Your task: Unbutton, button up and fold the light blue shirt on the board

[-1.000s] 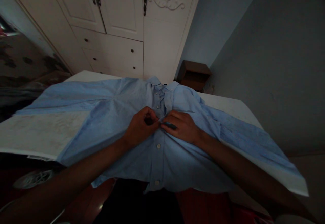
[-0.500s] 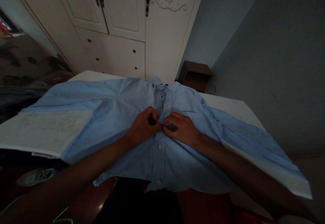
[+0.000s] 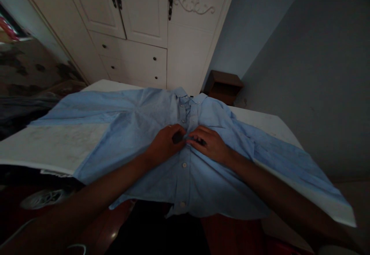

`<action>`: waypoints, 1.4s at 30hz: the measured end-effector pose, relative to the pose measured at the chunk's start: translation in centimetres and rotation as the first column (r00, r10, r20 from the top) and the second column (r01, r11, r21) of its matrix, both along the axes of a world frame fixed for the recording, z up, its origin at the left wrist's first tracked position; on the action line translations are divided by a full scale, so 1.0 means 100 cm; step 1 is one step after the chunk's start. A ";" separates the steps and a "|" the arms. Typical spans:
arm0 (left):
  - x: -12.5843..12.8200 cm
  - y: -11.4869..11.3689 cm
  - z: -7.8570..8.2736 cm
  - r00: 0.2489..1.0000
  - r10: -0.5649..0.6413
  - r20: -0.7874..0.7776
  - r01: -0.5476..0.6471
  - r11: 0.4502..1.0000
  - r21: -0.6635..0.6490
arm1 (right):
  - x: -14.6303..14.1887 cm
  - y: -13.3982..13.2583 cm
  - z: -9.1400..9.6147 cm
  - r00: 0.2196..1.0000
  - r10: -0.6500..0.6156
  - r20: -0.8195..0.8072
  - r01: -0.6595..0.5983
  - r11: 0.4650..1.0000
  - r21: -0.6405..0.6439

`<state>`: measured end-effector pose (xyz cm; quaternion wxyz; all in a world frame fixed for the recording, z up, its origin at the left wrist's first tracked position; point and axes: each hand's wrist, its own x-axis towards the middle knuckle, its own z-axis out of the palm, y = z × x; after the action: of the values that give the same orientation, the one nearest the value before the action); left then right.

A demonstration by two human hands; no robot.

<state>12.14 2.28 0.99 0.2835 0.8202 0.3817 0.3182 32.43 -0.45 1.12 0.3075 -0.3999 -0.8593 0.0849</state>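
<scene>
A light blue button-up shirt [image 3: 144, 127] lies spread face up, its collar at the far side and both sleeves stretched outward. At the middle of its front, my left hand [image 3: 167, 141] pinches the fabric of the button strip. My right hand [image 3: 209, 143] meets it from the other side, fingers closed on the same strip. The fingertips nearly touch, and whatever button lies between them is hidden. Below the hands, a fastened button [image 3: 184, 165] and a lower button [image 3: 182, 204] show on the placket. Toward the collar, the front edges lie apart with buttons showing.
The shirt lies on a white table [image 3: 66, 143], with its sleeves reaching past or along the edges. Behind stands a white wardrobe [image 3: 144, 12] with drawers. A brown wooden nightstand [image 3: 224, 85] is by the wall. On the floor at left is a shoe [image 3: 43, 199].
Both hands stay at the same spot on the placket, their fingers shifting slightly. The whole view has moved a little; the shirt lies as before.
</scene>
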 end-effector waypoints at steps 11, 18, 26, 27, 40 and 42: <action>-0.010 -0.007 -0.002 0.908 0.038 -0.417 0.067 0.970 0.234 | 0.020 0.003 0.003 0.991 -0.121 0.050 0.127 0.983 -0.134; -0.040 -0.009 -0.011 0.834 0.140 -0.534 0.012 0.963 0.271 | 0.061 -0.021 -0.001 0.924 -0.224 0.311 0.248 0.968 -0.039; -0.050 -0.015 -0.013 0.813 0.146 -0.564 0.046 0.949 0.313 | 0.082 -0.038 -0.016 0.917 -0.171 0.360 0.195 0.980 -0.031; -0.050 -0.015 -0.011 0.810 0.145 -0.568 0.048 0.949 0.310 | 0.082 -0.038 -0.015 0.915 -0.163 0.368 0.189 0.981 -0.035; -0.003 0.080 0.039 0.914 0.058 -0.402 0.090 0.937 0.339 | 0.057 0.031 0.029 0.981 -0.168 0.093 0.170 0.985 -0.010; 0.006 0.098 0.034 0.890 -0.100 -0.444 0.269 0.903 0.336 | 0.045 0.048 0.036 0.992 -0.079 0.101 0.077 0.997 0.026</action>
<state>12.77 12.13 4.37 0.0568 0.9417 0.2811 0.1762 36.89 4.36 4.68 0.2706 -0.4334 -0.8585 0.0427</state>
